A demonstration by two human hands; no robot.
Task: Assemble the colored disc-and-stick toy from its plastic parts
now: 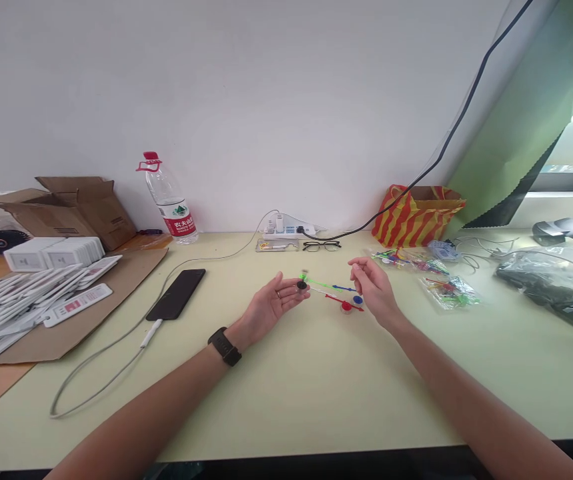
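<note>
My left hand (270, 301) is turned palm up, fingers slightly bent. A small round black piece (301, 285) rests at its fingertips. Just behind those fingertips is a bright green piece (303, 275). My right hand (370, 285) hovers to the right, fingers curled in and thumb near the index finger; anything between them is too small to make out. Between the hands lie thin arrow-shaped plastic parts: a blue arrow (344, 289), a red arrow (334, 298) and a light green one (327, 285). A round red piece (346, 307) and a round blue piece (358, 300) sit near my right hand.
Bags of colourful parts (450, 292) lie at right, below a striped bag (419, 217). Glasses (321, 246), a clear case (277, 246) and a power strip (286, 228) line the back. A phone (176, 295) on its cable, a water bottle (172, 207) and white tags (41, 300) are left.
</note>
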